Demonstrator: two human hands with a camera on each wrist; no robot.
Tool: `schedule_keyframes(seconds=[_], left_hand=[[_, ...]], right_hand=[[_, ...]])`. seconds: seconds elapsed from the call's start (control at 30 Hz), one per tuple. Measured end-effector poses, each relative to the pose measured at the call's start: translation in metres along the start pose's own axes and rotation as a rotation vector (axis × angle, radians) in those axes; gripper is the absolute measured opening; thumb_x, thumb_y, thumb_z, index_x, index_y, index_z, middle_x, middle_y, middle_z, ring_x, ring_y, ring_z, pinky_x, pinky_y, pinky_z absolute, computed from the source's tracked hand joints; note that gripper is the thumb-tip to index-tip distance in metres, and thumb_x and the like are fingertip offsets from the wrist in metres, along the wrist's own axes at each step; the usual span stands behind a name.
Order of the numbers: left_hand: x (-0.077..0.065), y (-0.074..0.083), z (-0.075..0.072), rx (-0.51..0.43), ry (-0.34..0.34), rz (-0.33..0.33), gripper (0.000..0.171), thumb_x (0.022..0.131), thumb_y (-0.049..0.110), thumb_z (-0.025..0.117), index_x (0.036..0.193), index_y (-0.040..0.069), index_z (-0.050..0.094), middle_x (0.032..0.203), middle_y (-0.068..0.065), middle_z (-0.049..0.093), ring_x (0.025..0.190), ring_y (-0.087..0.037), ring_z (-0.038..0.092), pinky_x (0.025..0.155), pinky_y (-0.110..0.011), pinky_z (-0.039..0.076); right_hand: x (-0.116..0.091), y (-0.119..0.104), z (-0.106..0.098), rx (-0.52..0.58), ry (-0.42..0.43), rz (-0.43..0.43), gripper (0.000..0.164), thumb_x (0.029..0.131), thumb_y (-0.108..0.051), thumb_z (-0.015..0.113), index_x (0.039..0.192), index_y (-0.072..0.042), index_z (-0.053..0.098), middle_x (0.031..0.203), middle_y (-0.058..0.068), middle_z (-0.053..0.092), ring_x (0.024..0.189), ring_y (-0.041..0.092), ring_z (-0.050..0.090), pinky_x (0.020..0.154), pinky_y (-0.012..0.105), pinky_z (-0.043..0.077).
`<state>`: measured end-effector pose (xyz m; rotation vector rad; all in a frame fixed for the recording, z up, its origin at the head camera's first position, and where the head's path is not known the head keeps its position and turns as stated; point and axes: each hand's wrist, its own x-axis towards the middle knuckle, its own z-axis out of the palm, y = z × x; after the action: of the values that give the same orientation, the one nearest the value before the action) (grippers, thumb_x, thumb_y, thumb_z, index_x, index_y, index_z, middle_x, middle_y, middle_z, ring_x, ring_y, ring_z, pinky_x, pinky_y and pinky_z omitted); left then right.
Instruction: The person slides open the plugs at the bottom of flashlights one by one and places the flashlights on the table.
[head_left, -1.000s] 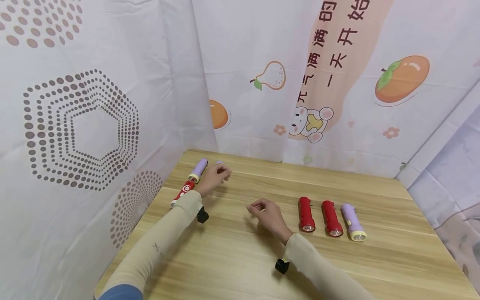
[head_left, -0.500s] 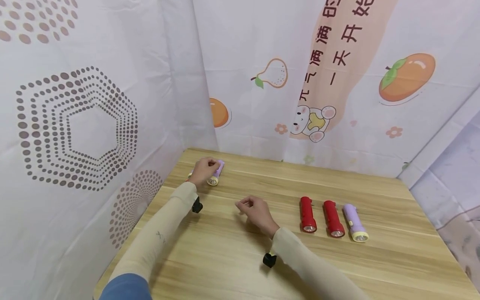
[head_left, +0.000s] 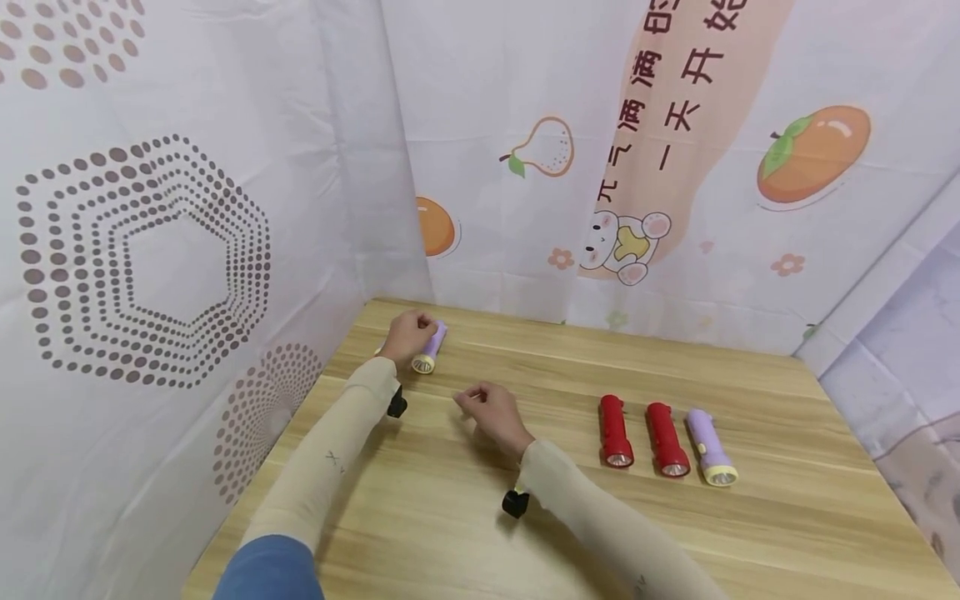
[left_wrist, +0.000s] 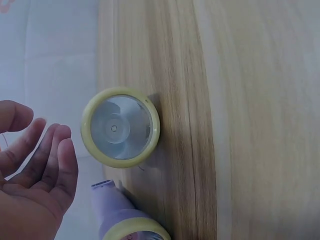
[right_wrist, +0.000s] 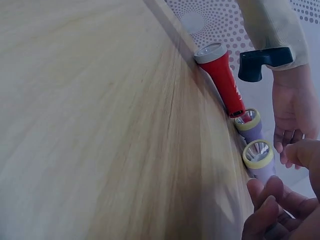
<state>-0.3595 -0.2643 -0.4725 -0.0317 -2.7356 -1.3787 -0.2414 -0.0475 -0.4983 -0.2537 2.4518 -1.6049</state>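
Note:
My left hand (head_left: 407, 335) hovers beside a purple flashlight (head_left: 432, 345) with a yellow rim, at the back left of the table. In the left wrist view, its fingers are loosely bent, nothing is held, and the flashlight's lens (left_wrist: 116, 128) faces the camera. A second purple flashlight (left_wrist: 114, 207) lies close by; in the head view the left hand mostly hides it. A red flashlight (right_wrist: 223, 82) lies in line with that one, as the right wrist view shows. Over the middle of the table, my right hand (head_left: 492, 412) hangs with fingers loosely curled, holding nothing.
Two red flashlights (head_left: 617, 431) (head_left: 667, 439) and a purple flashlight (head_left: 711, 447) lie in a row on the right of the wooden table (head_left: 420, 517). Patterned white cloth (head_left: 495, 217) hangs along the back and left edges.
My left hand has shifted left, uncovering the nearer purple flashlight and covering most of the other. The right hand has drifted left and slightly away from me. The flashlights stay put.

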Motion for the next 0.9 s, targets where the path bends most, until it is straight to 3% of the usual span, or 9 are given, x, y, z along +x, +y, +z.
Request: schedule_keyframes(seconds=[0.17, 0.6, 0.77, 0.9], left_hand=[[0.005, -0.002, -0.003, 0.013, 0.019, 0.000, 0.020, 0.099, 0.017, 0.059, 0.109, 0.002, 0.069, 0.108, -0.016, 0.068, 0.101, -0.029, 0.061, 0.090, -0.042, 0.051], [0.018, -0.011, -0.002, 0.168, -0.004, 0.040, 0.020, 0.097, 0.015, 0.058, 0.104, 0.000, 0.069, 0.101, -0.016, 0.068, 0.093, -0.029, 0.061, 0.085, -0.042, 0.051], [0.020, -0.011, 0.000, 0.197, 0.001, 0.051, 0.018, 0.096, 0.014, 0.058, 0.101, 0.001, 0.070, 0.096, -0.015, 0.068, 0.089, -0.028, 0.061, 0.081, -0.040, 0.051], [0.021, -0.012, 0.002, 0.176, -0.016, 0.023, 0.021, 0.098, 0.015, 0.056, 0.105, 0.000, 0.069, 0.100, -0.017, 0.069, 0.090, -0.029, 0.063, 0.080, -0.040, 0.053]], right_hand=[[0.012, -0.004, 0.009, 0.000, -0.004, 0.017, 0.035, 0.098, -0.041, 0.070, 0.107, -0.007, 0.071, 0.087, 0.009, 0.072, 0.058, 0.015, 0.057, 0.052, 0.027, 0.048], [0.035, -0.012, 0.027, -0.044, 0.039, 0.017, 0.028, 0.099, -0.034, 0.069, 0.103, -0.006, 0.071, 0.085, 0.010, 0.074, 0.058, 0.012, 0.058, 0.050, 0.024, 0.045], [0.045, -0.015, 0.034, -0.088, 0.074, 0.048, 0.027, 0.099, -0.033, 0.068, 0.101, -0.006, 0.072, 0.079, 0.004, 0.072, 0.054, 0.010, 0.056, 0.048, 0.022, 0.044], [0.051, -0.012, 0.039, -0.117, 0.103, 0.067, 0.029, 0.099, -0.037, 0.069, 0.099, -0.009, 0.073, 0.077, -0.001, 0.070, 0.059, 0.011, 0.059, 0.051, 0.024, 0.046]])
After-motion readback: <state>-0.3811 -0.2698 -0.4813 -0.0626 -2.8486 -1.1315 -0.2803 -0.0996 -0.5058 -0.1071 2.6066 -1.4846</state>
